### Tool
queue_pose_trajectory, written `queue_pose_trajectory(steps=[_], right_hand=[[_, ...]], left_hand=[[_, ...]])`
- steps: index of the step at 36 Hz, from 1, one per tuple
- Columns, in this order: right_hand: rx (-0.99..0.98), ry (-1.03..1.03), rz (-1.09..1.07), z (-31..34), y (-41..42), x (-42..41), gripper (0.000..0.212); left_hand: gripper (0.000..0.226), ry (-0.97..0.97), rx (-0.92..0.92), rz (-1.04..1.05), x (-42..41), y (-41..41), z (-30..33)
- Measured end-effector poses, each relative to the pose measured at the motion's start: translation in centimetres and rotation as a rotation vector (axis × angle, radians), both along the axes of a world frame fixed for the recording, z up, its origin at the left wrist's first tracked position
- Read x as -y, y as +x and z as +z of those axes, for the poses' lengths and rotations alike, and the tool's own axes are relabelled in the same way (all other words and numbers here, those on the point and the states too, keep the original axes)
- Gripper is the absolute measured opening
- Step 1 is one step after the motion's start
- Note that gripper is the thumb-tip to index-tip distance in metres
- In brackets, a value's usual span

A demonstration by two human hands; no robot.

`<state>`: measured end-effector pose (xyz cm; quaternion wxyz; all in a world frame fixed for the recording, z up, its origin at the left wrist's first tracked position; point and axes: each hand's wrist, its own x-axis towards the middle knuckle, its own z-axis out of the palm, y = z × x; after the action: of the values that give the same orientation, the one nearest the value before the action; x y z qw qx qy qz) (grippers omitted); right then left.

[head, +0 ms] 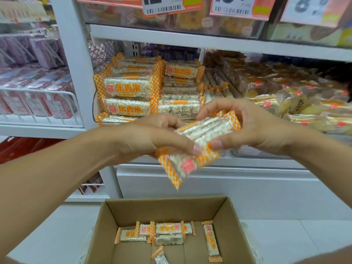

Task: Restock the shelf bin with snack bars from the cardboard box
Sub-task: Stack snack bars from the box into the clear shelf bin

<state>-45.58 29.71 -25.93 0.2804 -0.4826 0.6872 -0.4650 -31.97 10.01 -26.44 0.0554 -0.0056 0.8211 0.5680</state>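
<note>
Both hands hold a small bundle of snack bars point(202, 134), white puffed rice in orange-checked wrappers, in front of the shelf. My left hand point(152, 136) grips the bundle from the left, thumb on top. My right hand point(247, 124) grips it from the right, fingers curled over the far end. One bar point(179, 166) juts down below the hands. The clear shelf bin point(94, 103) behind holds stacked bars of the same kind point(131, 88). The open cardboard box point(226, 216) below holds several loose bars point(167, 233) on its bottom.
Clear bins of other wrapped snacks point(285, 92) fill the shelf to the right. A white wire rack with pink packets point(38, 103) stands left. Price tags point(163, 6) hang from the shelf above. A white upright point(76, 73) divides the shelf units. The floor is white tile.
</note>
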Motion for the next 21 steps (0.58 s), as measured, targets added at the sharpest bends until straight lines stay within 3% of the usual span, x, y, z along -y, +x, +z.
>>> queue_pose_trajectory(steps=[4, 10, 16, 18, 21], right_hand=[[0.109, -0.212, -0.19, -0.2, -1.0, 0.0, 0.046], [0.27, -0.208, -0.207, -0.3, 0.6, 1.2, 0.048], [0.217, -0.185, -0.237, 0.4, 0.5, 0.9, 0.042], [0.207, -0.253, -0.303, 0.9, -0.3, 0.8, 0.038], [0.167, -0.341, -0.406, 1.4, -1.4, 0.6, 0.045]], left_hand=[[0.076, 0.193, -0.131, 0.205, 0.3, -0.4, 0.3], [0.076, 0.136, -0.328, 0.47, -2.1, -1.1, -0.3], [0.078, 0.08, -0.337, 0.425, -1.6, -1.3, -0.4], [0.073, -0.065, -0.438, 0.455, -0.3, -1.4, -0.2], [0.046, -0.498, -0.767, 0.575, 3.1, -1.6, 0.1]])
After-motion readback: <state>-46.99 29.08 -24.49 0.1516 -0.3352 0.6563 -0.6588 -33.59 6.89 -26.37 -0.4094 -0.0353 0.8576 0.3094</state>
